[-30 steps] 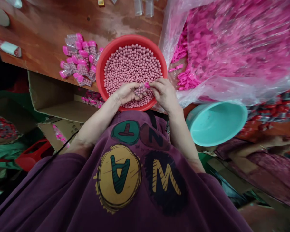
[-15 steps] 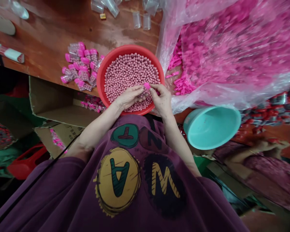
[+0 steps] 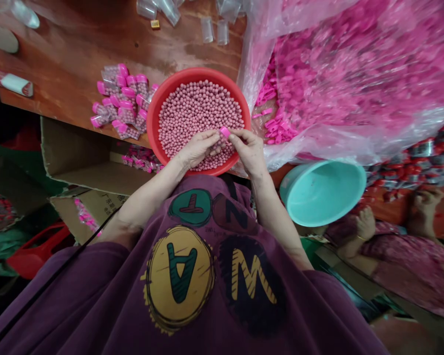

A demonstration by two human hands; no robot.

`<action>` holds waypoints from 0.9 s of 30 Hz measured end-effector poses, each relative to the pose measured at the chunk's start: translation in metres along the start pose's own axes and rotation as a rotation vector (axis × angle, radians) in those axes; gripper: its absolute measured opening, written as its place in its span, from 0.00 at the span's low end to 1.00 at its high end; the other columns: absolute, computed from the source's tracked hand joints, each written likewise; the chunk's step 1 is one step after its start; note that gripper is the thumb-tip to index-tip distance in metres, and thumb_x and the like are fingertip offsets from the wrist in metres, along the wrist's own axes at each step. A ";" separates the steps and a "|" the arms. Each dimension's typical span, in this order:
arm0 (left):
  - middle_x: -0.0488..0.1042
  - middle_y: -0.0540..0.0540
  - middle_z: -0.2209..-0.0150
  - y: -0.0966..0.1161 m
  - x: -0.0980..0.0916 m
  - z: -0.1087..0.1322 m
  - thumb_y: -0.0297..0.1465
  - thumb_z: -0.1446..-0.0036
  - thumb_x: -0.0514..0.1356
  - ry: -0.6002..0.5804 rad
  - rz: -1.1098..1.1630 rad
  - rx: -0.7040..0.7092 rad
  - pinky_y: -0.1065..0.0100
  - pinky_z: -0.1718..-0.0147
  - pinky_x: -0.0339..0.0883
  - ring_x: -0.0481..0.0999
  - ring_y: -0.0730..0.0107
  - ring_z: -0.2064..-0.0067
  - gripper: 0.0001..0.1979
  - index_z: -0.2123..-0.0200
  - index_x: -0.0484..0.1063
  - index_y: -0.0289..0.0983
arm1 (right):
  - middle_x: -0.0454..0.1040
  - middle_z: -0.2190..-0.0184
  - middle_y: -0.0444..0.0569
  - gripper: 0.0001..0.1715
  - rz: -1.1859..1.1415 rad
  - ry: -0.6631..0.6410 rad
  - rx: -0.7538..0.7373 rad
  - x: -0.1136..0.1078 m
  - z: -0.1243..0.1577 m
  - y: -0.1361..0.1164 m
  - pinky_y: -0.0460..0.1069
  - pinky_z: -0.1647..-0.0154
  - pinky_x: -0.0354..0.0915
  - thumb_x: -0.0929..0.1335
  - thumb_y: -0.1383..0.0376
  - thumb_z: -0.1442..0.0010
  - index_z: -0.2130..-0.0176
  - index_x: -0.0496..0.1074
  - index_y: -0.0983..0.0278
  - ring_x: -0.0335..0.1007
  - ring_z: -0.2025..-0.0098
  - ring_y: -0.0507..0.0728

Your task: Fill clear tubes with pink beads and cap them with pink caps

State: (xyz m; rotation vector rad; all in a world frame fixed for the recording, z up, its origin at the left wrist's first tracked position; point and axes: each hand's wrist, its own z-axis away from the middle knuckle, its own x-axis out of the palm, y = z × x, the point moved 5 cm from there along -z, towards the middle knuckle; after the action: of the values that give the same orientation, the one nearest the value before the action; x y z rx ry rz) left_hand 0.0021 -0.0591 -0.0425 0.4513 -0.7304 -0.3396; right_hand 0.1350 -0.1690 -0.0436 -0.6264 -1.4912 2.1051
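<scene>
Reddish-brown wooden bench (image 3: 59, 54) bore a cluster of pink-capped clear vials (image 3: 124, 101) at left. To their right, a red plastic basin (image 3: 150, 118) held pink beads (image 3: 196, 106). Above the near part of the beads, the left hand (image 3: 196, 148) closed narrowly around a small clear vial (image 3: 215, 144), its long axis slanting far and right to a pink cap (image 3: 225, 132). The right hand (image 3: 249, 150), nearer the cap, pinched it between its fingertips. Farther right lay a clear plastic bag (image 3: 355, 133) of pink plastic pieces (image 3: 277, 128) and a teal basin (image 3: 321, 192).

Pink-capped vial (image 3: 218, 142) w/ body mostly hidden, contents unclr
</scene>
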 end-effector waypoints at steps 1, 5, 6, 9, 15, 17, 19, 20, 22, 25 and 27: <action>0.83 0.47 0.65 0.002 0.002 0.001 0.31 0.28 0.71 -0.010 -0.004 0.007 0.77 0.70 0.68 0.78 0.78 0.67 0.05 0.58 0.83 0.34 | 0.89 0.59 0.44 0.33 -0.067 0.006 0.054 0.001 -0.001 0.007 0.59 0.45 0.82 0.81 0.34 0.42 0.52 0.88 0.54 0.82 0.59 0.57; 0.84 0.46 0.64 0.010 0.003 0.004 0.29 0.27 0.68 -0.020 -0.007 -0.001 0.75 0.72 0.67 0.77 0.78 0.70 0.05 0.53 0.83 0.33 | 0.87 0.62 0.44 0.36 -0.162 0.082 0.112 0.000 -0.001 0.027 0.59 0.51 0.83 0.79 0.31 0.42 0.50 0.87 0.54 0.79 0.65 0.56; 0.84 0.45 0.63 0.011 0.002 0.004 0.29 0.27 0.67 -0.014 -0.011 -0.011 0.75 0.72 0.67 0.78 0.77 0.70 0.06 0.51 0.83 0.33 | 0.88 0.59 0.45 0.36 -0.117 0.113 0.064 -0.002 -0.001 0.027 0.60 0.47 0.83 0.79 0.31 0.41 0.50 0.87 0.54 0.81 0.61 0.58; 0.85 0.44 0.62 0.013 -0.004 0.005 0.29 0.28 0.66 -0.005 -0.030 -0.054 0.74 0.71 0.69 0.81 0.75 0.67 0.09 0.49 0.82 0.32 | 0.89 0.50 0.48 0.31 0.050 0.160 -0.100 -0.009 0.002 0.016 0.64 0.34 0.79 0.77 0.34 0.36 0.49 0.87 0.53 0.85 0.47 0.62; 0.85 0.42 0.62 0.010 -0.002 0.000 0.25 0.32 0.62 -0.054 -0.019 -0.111 0.72 0.71 0.68 0.81 0.72 0.67 0.11 0.50 0.83 0.31 | 0.89 0.54 0.47 0.26 0.223 0.057 -0.272 -0.004 0.003 -0.011 0.61 0.40 0.80 0.74 0.38 0.28 0.49 0.88 0.53 0.85 0.50 0.61; 0.85 0.43 0.62 0.008 0.000 0.000 0.24 0.30 0.62 -0.041 -0.018 -0.093 0.73 0.69 0.68 0.80 0.74 0.67 0.09 0.53 0.83 0.31 | 0.89 0.55 0.47 0.27 0.265 0.063 -0.307 0.000 0.005 -0.017 0.60 0.43 0.81 0.72 0.38 0.26 0.49 0.88 0.54 0.85 0.52 0.60; 0.84 0.45 0.63 0.006 0.002 0.000 0.25 0.29 0.64 -0.016 -0.010 -0.069 0.75 0.67 0.69 0.79 0.76 0.67 0.06 0.54 0.82 0.32 | 0.89 0.56 0.48 0.27 0.304 0.062 -0.327 0.003 0.006 -0.022 0.59 0.46 0.81 0.71 0.39 0.25 0.50 0.87 0.55 0.85 0.53 0.60; 0.83 0.46 0.63 0.005 0.003 0.001 0.26 0.28 0.66 -0.004 -0.003 -0.058 0.75 0.66 0.70 0.79 0.77 0.67 0.04 0.55 0.82 0.33 | 0.89 0.57 0.48 0.27 0.321 0.055 -0.329 0.004 0.006 -0.024 0.59 0.46 0.81 0.71 0.39 0.25 0.51 0.87 0.55 0.85 0.53 0.60; 0.83 0.48 0.64 0.003 0.004 0.003 0.28 0.29 0.69 0.008 0.011 -0.041 0.76 0.65 0.71 0.79 0.78 0.66 0.03 0.56 0.82 0.34 | 0.89 0.57 0.49 0.27 0.338 0.034 -0.312 0.003 0.005 -0.028 0.59 0.46 0.81 0.71 0.39 0.25 0.52 0.88 0.56 0.85 0.54 0.60; 0.82 0.48 0.64 0.002 0.006 0.007 0.31 0.32 0.74 -0.011 0.013 -0.021 0.77 0.67 0.70 0.80 0.78 0.65 0.07 0.57 0.82 0.35 | 0.89 0.57 0.49 0.28 0.304 0.008 -0.260 -0.001 0.004 -0.030 0.59 0.47 0.81 0.73 0.37 0.28 0.54 0.88 0.55 0.85 0.55 0.61; 0.83 0.48 0.63 0.003 0.008 0.008 0.33 0.33 0.76 -0.027 -0.002 -0.007 0.76 0.68 0.70 0.80 0.77 0.65 0.08 0.57 0.83 0.35 | 0.89 0.56 0.49 0.29 0.263 0.008 -0.220 -0.003 0.004 -0.029 0.60 0.45 0.81 0.74 0.36 0.31 0.54 0.89 0.55 0.85 0.53 0.61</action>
State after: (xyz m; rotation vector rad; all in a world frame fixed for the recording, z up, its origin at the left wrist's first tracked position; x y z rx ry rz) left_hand 0.0020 -0.0619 -0.0311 0.4417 -0.7554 -0.3505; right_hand 0.1385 -0.1655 -0.0150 -0.9574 -1.7317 2.1390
